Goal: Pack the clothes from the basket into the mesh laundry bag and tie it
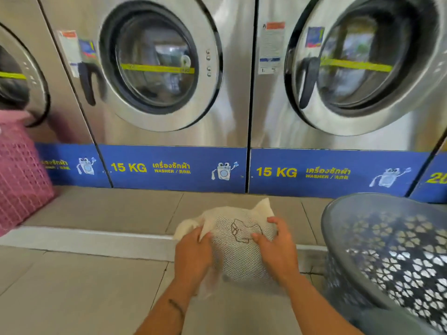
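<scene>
Washers [159,66] stood beyond both hands' fingers, left hand [192,256] and right hand [278,247] pinching the mesh laundry bag [238,252]; spreading its mouth wide would ease packing.

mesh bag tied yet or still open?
Still open. The mesh laundry bag has cream cloth spilling from its top; left hand and right hand grip it. No knot visible.

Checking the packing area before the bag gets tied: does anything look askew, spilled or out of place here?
The grey basket at the right is tipped toward the person, not upright. Cream cloth still sticks out of the mesh laundry bag, which the left hand and right hand both hold. Nothing looks spilled or damaged.
</scene>
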`<action>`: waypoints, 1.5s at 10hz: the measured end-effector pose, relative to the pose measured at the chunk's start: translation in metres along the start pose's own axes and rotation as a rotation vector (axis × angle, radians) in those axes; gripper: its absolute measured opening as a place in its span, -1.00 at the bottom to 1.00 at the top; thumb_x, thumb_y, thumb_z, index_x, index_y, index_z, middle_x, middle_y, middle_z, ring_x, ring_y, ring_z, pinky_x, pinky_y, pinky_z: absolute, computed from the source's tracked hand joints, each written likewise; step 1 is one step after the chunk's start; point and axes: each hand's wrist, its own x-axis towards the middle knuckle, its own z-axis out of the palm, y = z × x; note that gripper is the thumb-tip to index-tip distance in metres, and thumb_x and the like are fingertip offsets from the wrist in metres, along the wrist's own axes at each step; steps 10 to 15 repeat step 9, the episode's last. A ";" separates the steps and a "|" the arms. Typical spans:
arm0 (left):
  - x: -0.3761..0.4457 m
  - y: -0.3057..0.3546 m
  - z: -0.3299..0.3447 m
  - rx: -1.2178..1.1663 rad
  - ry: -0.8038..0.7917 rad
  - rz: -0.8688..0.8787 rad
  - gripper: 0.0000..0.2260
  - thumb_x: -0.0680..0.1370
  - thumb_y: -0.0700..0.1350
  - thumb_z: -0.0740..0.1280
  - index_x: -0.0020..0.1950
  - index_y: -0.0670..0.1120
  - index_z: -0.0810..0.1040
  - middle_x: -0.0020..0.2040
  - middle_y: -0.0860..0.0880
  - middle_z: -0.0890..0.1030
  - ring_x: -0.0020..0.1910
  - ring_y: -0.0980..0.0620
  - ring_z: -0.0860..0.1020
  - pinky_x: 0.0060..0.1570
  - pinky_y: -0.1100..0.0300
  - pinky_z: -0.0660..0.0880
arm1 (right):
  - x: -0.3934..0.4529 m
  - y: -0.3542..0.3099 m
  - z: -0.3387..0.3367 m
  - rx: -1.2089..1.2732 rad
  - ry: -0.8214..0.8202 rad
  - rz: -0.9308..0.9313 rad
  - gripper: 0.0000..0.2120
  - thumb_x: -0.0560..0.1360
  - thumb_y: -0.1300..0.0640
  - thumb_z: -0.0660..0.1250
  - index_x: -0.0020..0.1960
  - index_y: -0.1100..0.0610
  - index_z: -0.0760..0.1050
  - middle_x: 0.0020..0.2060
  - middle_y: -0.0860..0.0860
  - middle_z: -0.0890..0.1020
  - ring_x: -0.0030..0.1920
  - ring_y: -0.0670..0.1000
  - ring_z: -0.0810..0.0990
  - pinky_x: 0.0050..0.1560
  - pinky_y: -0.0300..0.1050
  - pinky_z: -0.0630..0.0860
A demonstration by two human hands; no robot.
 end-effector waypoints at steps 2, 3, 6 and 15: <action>0.096 0.049 0.028 -0.106 -0.153 0.202 -0.65 0.62 0.01 0.22 0.41 0.05 0.47 0.30 0.09 0.53 0.29 0.01 0.47 0.17 0.17 0.39 | 0.117 -0.040 -0.014 -0.139 0.089 -0.059 -0.59 0.52 -0.02 0.40 0.35 -0.02 0.51 0.29 0.03 0.59 0.29 0.12 0.53 0.31 0.06 0.45; 0.162 0.025 0.079 -0.076 -0.292 0.212 -0.43 0.62 0.02 0.24 0.58 0.18 0.08 0.56 0.06 0.20 0.51 -0.01 0.23 0.46 -0.01 0.22 | 0.184 -0.025 0.009 -0.385 -0.053 0.036 -0.44 0.53 -0.26 0.19 0.49 -0.13 0.34 0.46 0.09 0.45 0.45 0.21 0.37 0.46 0.20 0.30; 0.287 -0.094 0.211 0.524 -0.431 0.226 -0.34 0.48 0.39 0.01 0.43 0.46 -0.35 0.61 -0.12 -0.21 0.56 -0.26 -0.11 0.45 -0.31 0.07 | 0.283 0.070 0.105 -0.900 -0.274 0.108 -0.10 0.44 -0.52 0.09 0.53 -0.30 -0.39 0.58 0.14 -0.35 0.58 0.30 -0.32 0.43 0.56 -0.14; 0.289 0.032 0.111 0.876 -0.658 0.058 -0.45 0.58 0.14 0.13 0.55 0.07 0.12 0.52 -0.10 0.22 0.43 -0.18 0.32 0.31 -0.12 0.37 | 0.310 -0.034 0.035 -0.904 -0.617 0.283 -0.17 0.48 -0.35 0.19 0.62 -0.17 -0.09 0.65 0.03 -0.09 0.62 0.23 -0.06 0.55 0.26 0.09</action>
